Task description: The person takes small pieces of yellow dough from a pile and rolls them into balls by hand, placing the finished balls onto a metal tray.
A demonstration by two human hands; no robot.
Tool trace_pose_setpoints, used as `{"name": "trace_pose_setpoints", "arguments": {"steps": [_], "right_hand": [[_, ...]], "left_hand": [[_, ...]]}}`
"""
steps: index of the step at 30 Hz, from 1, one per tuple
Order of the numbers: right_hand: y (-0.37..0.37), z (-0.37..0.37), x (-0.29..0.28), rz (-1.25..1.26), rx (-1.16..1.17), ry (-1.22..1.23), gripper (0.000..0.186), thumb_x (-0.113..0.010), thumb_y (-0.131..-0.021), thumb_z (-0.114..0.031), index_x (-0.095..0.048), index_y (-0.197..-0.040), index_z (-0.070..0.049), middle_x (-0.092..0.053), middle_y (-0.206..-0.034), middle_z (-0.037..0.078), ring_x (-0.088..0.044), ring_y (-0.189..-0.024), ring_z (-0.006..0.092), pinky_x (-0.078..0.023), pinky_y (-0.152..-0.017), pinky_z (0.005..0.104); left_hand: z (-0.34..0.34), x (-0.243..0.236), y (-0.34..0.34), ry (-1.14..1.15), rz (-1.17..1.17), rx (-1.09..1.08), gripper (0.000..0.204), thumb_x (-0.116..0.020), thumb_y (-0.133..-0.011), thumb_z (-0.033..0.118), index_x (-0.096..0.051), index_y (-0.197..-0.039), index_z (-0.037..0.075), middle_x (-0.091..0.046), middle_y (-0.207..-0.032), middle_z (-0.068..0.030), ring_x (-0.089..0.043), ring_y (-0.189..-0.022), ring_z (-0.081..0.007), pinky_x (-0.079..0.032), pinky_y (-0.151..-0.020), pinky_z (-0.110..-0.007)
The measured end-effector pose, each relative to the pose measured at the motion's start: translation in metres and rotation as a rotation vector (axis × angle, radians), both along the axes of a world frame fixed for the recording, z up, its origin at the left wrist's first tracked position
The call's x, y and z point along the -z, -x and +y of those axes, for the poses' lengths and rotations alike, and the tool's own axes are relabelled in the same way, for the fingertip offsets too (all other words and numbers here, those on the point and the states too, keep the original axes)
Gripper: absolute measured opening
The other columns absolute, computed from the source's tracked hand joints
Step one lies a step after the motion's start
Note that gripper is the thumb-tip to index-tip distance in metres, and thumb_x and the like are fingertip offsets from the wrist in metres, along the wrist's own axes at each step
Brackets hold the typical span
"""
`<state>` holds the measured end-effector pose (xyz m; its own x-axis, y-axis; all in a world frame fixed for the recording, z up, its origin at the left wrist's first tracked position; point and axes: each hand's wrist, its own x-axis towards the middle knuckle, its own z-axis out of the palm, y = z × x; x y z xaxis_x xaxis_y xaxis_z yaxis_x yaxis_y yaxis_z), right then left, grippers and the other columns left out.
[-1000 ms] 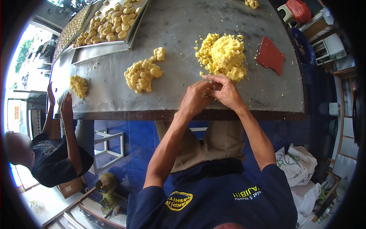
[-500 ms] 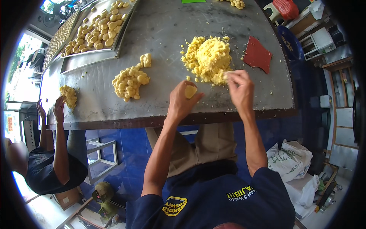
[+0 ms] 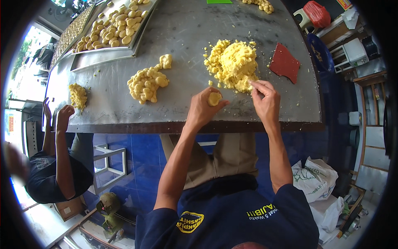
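A small round piece of pale yellow dough is cupped in my left hand, its open face between curled fingers and thumb, just above the metal table. My right hand has its thumb and fingertips pinched together at the near right edge of a heap of crumbly yellow mash, and a bit of the mash shows at the tips. To the left lies a clump of small dough balls. A flat red scraper rests right of the heap.
Shaped dough pieces fill a metal tray at the far left. Another person's hand is near a smaller mash heap on the left. The table's dark front edge runs before me. A blue basin stands beyond the right edge.
The dough in my left hand has turned so its face looks rounder. My right fingers have closed tighter at the heap's edge. The other person's hand has drawn back from the smaller heap.
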<state>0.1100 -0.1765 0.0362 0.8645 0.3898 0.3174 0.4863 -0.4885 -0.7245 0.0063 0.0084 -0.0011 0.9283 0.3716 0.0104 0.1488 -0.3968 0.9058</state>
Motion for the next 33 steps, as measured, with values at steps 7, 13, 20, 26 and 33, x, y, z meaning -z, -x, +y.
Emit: {"name": "trace_pose_setpoints", "arguments": {"steps": [7, 13, 20, 26, 33], "right_hand": [[0.035, 0.049, -0.002, 0.249, -0.301, 0.01, 0.036, -0.074, -0.083, -0.003, -0.071, -0.119, -0.004, -0.067, -0.101, 0.015, -0.068, -0.086, 0.0255, -0.055, -0.078, 0.0348], [0.005, 0.037, 0.0, 0.015, -0.227, 0.116, 0.044, -0.078, -0.08, -0.01, -0.067, -0.122, -0.002, -0.06, -0.115, 0.02, -0.06, -0.108, 0.035, -0.049, -0.093, 0.0415], [-0.037, -0.009, 0.037, -0.02, -0.063, 0.146, 0.037, -0.072, -0.086, -0.012, -0.068, -0.121, -0.001, -0.065, -0.118, 0.021, -0.061, -0.109, 0.0394, -0.049, -0.093, 0.0437], [0.002, -0.018, 0.041, -0.126, 0.021, 0.124, 0.036, -0.071, -0.084, -0.003, -0.069, -0.12, -0.001, -0.067, -0.109, 0.019, -0.062, -0.101, 0.0356, -0.051, -0.088, 0.0411], [-0.018, 0.007, 0.056, -0.304, 0.161, 0.137, 0.036, -0.065, -0.089, -0.002, -0.069, -0.124, -0.006, -0.064, -0.116, 0.018, -0.062, -0.105, 0.0359, -0.05, -0.095, 0.0414]], "left_hand": [[0.001, 0.01, -0.001, -0.09, -0.212, 0.033, 0.03, -0.083, -0.072, 0.011, -0.066, -0.095, 0.001, -0.067, -0.085, -0.0141, -0.066, -0.076, -0.0281, -0.053, -0.072, -0.036], [0.001, 0.005, 0.002, -0.169, -0.114, 0.056, 0.023, -0.075, -0.084, 0.018, -0.067, -0.093, -0.001, -0.068, -0.087, -0.0161, -0.066, -0.076, -0.0322, -0.052, -0.071, -0.038], [-0.001, 0.007, -0.001, 0.168, -0.069, -0.067, 0.04, -0.052, -0.105, 0.032, -0.068, -0.087, 0.0, -0.06, -0.076, -0.0022, -0.051, -0.068, -0.0095, -0.045, -0.067, -0.028], [0.011, 0.0, 0.016, 0.227, -0.19, -0.083, 0.037, -0.04, -0.11, 0.031, -0.061, -0.1, 0.002, -0.054, -0.093, -0.0035, -0.047, -0.085, -0.0112, -0.042, -0.079, -0.029], [0.024, 0.003, 0.02, -0.136, -0.162, 0.143, 0.024, -0.047, -0.106, 0.022, -0.059, -0.102, 0.002, -0.051, -0.099, -0.0103, -0.05, -0.087, -0.0229, -0.043, -0.088, -0.033]]}}
